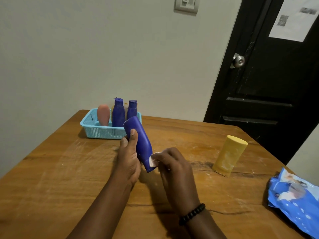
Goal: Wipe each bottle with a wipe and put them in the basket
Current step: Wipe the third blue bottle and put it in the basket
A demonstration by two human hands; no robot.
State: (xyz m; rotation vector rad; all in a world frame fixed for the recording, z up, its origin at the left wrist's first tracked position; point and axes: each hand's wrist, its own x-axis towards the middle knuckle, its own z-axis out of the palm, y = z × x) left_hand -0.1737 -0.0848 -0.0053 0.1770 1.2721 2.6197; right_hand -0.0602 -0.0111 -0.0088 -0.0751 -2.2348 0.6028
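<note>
We see the left hand (128,156) gripping the tilted blue bottle (138,142); the right hand (174,168) pinches a wipe (152,160) against its lower end.

Worn scuffed wooden table (72,169), perforated plastic basket (101,131), smooth matt blue bottle (139,142), glossy crinkled wipe packet (293,195)

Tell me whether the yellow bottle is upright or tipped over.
Upright, cap end down: the yellow bottle stands on the table, its flat base on top.
</note>
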